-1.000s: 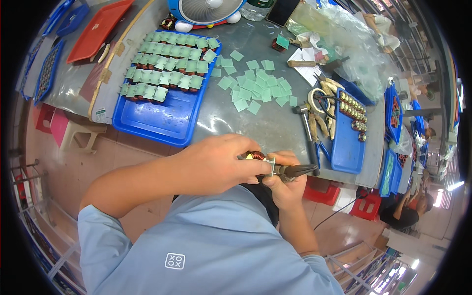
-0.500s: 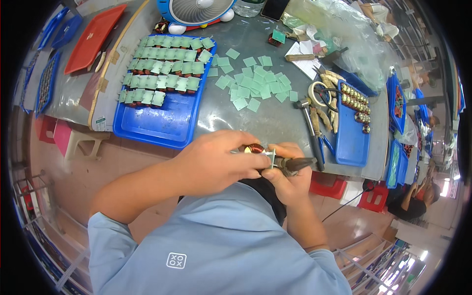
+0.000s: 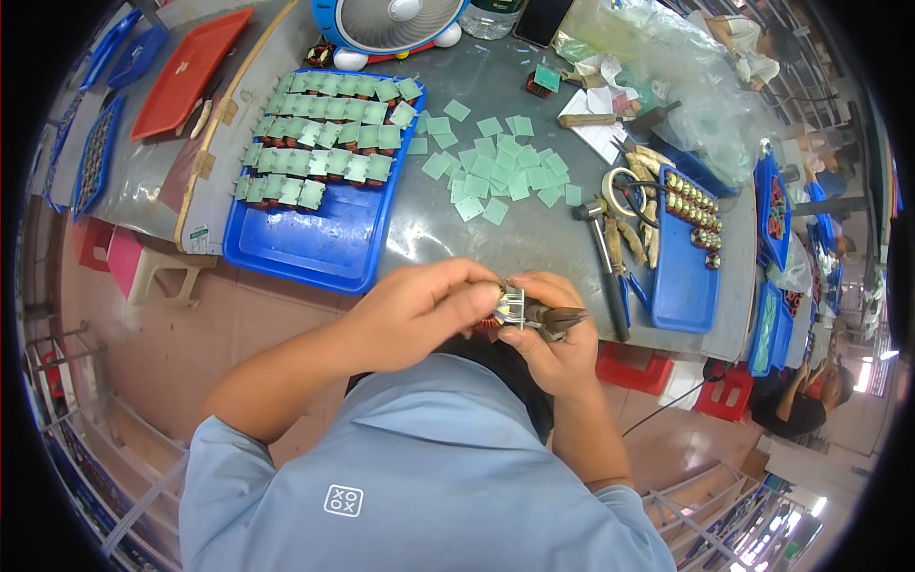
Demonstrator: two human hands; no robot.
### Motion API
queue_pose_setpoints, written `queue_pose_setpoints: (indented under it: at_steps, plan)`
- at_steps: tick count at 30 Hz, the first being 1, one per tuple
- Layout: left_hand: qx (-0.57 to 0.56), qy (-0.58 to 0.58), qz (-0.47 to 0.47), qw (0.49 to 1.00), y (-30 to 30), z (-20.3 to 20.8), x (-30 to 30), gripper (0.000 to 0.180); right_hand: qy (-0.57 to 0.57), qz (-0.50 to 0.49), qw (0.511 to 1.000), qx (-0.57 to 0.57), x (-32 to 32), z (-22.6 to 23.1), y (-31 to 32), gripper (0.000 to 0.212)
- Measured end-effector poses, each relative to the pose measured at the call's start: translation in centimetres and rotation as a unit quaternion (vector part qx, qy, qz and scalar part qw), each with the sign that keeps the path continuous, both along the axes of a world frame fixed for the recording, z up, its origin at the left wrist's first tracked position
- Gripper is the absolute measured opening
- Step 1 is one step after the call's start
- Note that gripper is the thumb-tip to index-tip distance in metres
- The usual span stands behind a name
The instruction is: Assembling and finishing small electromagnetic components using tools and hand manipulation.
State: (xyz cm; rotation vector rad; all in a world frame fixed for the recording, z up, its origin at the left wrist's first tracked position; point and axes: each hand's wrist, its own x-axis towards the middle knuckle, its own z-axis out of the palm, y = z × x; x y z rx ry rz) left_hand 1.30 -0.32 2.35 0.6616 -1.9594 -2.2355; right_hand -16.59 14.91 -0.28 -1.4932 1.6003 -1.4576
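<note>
Close to my body, at the table's front edge, my left hand [image 3: 415, 315] pinches a copper-wound ring coil [image 3: 489, 325], whose far side its fingers partly hide. A small green square board [image 3: 518, 307] stands edge-on against the coil, with thin pins or leads between them. Its edges are gripped by the thumb and fingers of my right hand [image 3: 562, 355]. That hand also keeps a pair of pliers [image 3: 562, 320] tucked in it, dark tapered jaws pointing right; the handles are hidden. Beyond my hands lies a loose pile of green boards [image 3: 510, 170].
A blue tray [image 3: 305, 250] at left holds rows of board-topped coils [image 3: 324, 133]. At right, another blue tray [image 3: 684, 286] carries bare coils [image 3: 691, 202]. Beside it lie a hammer [image 3: 610, 262], blue-handled pliers [image 3: 637, 291] and a tape roll [image 3: 618, 189]. A fan [image 3: 391, 21] stands at the back.
My left fingers have shifted and the coil has turned, now showing lower beside the board. The hands, board and pliers have moved slightly left. The view has shifted a little.
</note>
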Motion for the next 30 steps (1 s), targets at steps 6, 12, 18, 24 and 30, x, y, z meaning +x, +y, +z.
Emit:
queue_pose_setpoints:
  at_steps: [6,12,18,24,30]
  plan:
    - [-0.318,0.156,-0.017,0.935,-0.2,0.1,0.2,0.051,-0.176,-0.014,0.984,-0.031,0.5,-0.9,0.5,0.052]
    - [-0.372,0.2,-0.037,0.906,-0.9,0.6,-0.3,0.047,-0.241,0.017,0.97,-0.013,0.1,-0.9,0.7,0.052]
    - [-0.477,0.214,-0.028,0.852,-0.4,0.7,-0.2,0.051,-0.229,0.002,0.973,-0.041,0.9,-1.5,0.9,0.052]
    - [-0.493,0.226,-0.022,0.84,-0.1,0.7,-0.4,0.055,-0.237,-0.002,0.97,-0.056,0.6,-1.9,1.2,0.051]
    - [-0.473,0.229,0.005,0.851,-0.4,0.5,-0.2,0.055,-0.199,0.007,0.978,-0.056,0.5,-1.1,0.8,0.053]
